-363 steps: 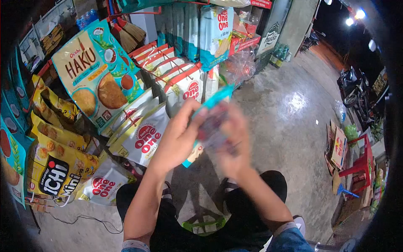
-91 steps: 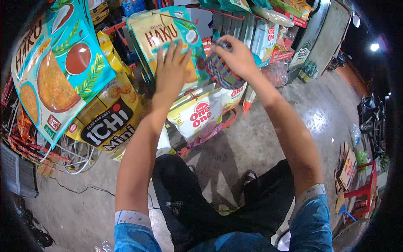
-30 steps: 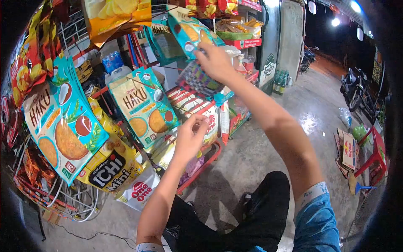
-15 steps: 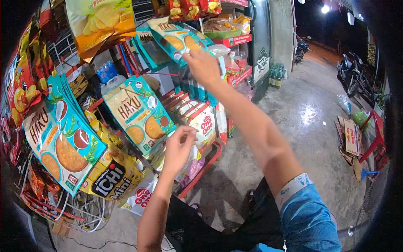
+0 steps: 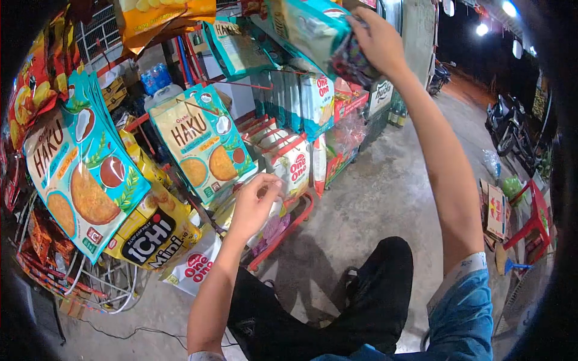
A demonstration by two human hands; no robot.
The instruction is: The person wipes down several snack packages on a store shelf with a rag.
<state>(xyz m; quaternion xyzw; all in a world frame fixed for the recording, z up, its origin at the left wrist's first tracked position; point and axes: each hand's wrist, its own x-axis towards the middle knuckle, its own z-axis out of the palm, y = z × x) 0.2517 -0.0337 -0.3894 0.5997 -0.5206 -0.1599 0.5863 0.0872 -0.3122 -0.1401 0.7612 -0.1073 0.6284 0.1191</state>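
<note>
At the top of the view my right hand (image 5: pixel 380 47) is closed on the edge of a teal cracker bag (image 5: pixel 307 36), raised and tilted over the rack. Behind it hangs another teal HAKU bag (image 5: pixel 238 48). My left hand (image 5: pixel 257 201) is lower down, fingers curled in toward the thumb, with nothing visible in them. It is nearest to the white One One bags (image 5: pixel 295 165) and the hanging HAKU cracker bag (image 5: pixel 198 141). A larger HAKU bag (image 5: pixel 84 171) hangs farther left, above a yellow ICHI Mini bag (image 5: pixel 153 234).
The red metal rack (image 5: pixel 283 231) stands close in front, its rods reaching toward me. A white One One bag (image 5: pixel 194 265) hangs low. Motorbikes (image 5: pixel 509 123), a red plastic stool (image 5: pixel 536 219) and cardboard (image 5: pixel 497 210) stand to the right on the concrete floor (image 5: pixel 361 207).
My right hand has moved up and to the right, carrying the teal bag away from the hanging one. My left hand stays at almost the same place. The view has shifted slightly.
</note>
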